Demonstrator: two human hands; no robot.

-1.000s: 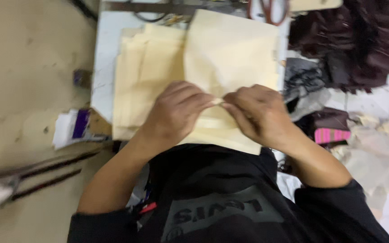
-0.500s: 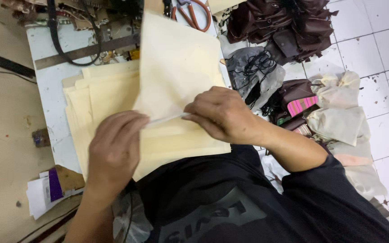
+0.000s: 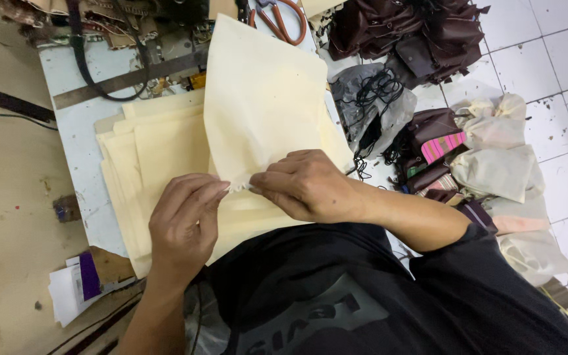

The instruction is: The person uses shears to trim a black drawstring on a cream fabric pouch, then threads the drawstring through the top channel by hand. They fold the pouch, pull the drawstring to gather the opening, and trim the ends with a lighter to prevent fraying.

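Left hand [image 3: 182,220] and right hand [image 3: 304,184] meet fingertip to fingertip at the near edge of a cream fabric piece [image 3: 264,105]; both are closed narrow, pinching that edge between thumb and fingers. The edge between the two pinches looks slightly frayed. The held piece rises away from the hands, partly lifted and tilted, its far corner reaching toward the back of the tabletop [image 3: 77,141]. Under it lies a stack of cream fabric sheets [image 3: 149,151], fanned unevenly, the lifted piece covering the stack's right part. The stack rests on the white tabletop. Behind it: a dark metal bar [image 3: 126,79], a black strap [image 3: 77,46], and orange-handled scissors [image 3: 284,20], partly hidden by the lifted piece's top corner. Right of the tabletop: a grey plastic bag with black cords [image 3: 376,98], a heap of dark brown pouches [image 3: 415,33], and cream cloth bags [image 3: 494,151] on the white tiled floor [image 3: 547,59]. Left, near the tabletop's corner, paper scraps [image 3: 77,289] lie on brown board.
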